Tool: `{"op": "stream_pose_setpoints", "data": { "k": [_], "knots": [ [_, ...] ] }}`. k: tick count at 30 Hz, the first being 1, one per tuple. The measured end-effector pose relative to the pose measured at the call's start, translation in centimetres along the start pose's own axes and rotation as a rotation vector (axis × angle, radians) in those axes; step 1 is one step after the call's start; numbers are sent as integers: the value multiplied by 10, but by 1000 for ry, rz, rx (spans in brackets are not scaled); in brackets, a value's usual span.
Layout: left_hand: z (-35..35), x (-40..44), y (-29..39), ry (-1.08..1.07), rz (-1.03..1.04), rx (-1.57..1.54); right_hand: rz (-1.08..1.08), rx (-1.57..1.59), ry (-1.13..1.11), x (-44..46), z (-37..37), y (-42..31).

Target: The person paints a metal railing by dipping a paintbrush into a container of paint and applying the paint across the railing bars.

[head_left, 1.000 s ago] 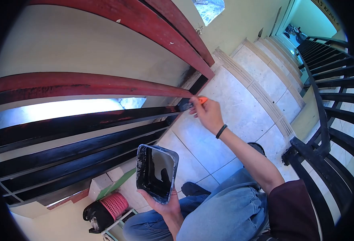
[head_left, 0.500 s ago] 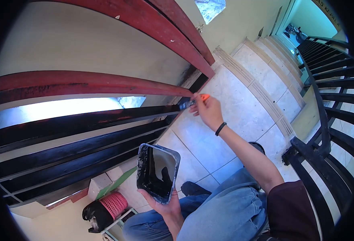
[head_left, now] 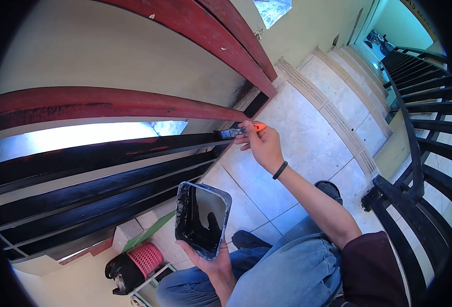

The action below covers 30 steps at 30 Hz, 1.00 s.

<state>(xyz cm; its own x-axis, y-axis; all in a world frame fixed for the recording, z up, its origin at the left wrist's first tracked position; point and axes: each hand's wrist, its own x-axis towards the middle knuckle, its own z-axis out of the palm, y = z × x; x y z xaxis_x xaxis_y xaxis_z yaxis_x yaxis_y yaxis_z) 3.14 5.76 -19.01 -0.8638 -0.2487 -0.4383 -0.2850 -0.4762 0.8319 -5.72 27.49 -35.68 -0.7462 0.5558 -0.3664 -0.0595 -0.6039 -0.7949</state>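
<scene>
My right hand (head_left: 263,146) is closed round a paintbrush (head_left: 231,133) with an orange handle. The bristles touch the end of a railing bar (head_left: 98,153) that is mostly black, with reddish patches showing through. Below and to the left, my left hand (head_left: 213,266) grips a square paint container (head_left: 204,220) from underneath. It is tilted, and black paint coats its inner walls and bottom. Above the brush, another bar (head_left: 118,105) is red with dark smears. Lower black bars (head_left: 98,197) look glossy.
White tiled steps (head_left: 333,92) climb to the upper right. A black metal railing (head_left: 420,174) runs along the right. At lower left are a pink basket (head_left: 146,258) and a black bag (head_left: 123,273). My jeans-covered knees (head_left: 282,261) are close below the container.
My right hand has moved the paintbrush slightly left along the end of the bar. The left hand and the container stay nearly where they were.
</scene>
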Motion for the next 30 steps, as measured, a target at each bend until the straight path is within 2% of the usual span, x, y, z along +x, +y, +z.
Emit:
{"op": "stream_pose_setpoints", "data": {
  "k": [1,4,7,10,12,16,19,22,25,28,30],
  "knots": [
    [-1,0,0,-1,0,7,49,174,10,0,5,-2],
    [-3,0,1,-2,0,14,148,224,63,3,-1,0],
    [-1,1,-1,-4,-5,-2,86,-99,86,10,-11,19],
    [-2,0,1,11,-1,1,24,83,109,10,-4,12],
    [-5,0,2,15,-24,-5,5,-52,96,6,-4,20],
    [0,2,0,-5,11,6,-225,-363,100,8,-12,26],
    [-4,-1,0,2,7,17,-384,-479,15,0,-15,34],
    [0,1,-1,-2,16,22,-248,-479,-16,1,-19,25],
    [-2,-2,0,16,8,28,-230,-383,21,6,-18,14],
    [1,1,-1,-5,8,18,-78,-232,-16,4,-11,17],
    [-4,3,0,-33,11,19,2,2,21,6,-13,12]
  ]
}}
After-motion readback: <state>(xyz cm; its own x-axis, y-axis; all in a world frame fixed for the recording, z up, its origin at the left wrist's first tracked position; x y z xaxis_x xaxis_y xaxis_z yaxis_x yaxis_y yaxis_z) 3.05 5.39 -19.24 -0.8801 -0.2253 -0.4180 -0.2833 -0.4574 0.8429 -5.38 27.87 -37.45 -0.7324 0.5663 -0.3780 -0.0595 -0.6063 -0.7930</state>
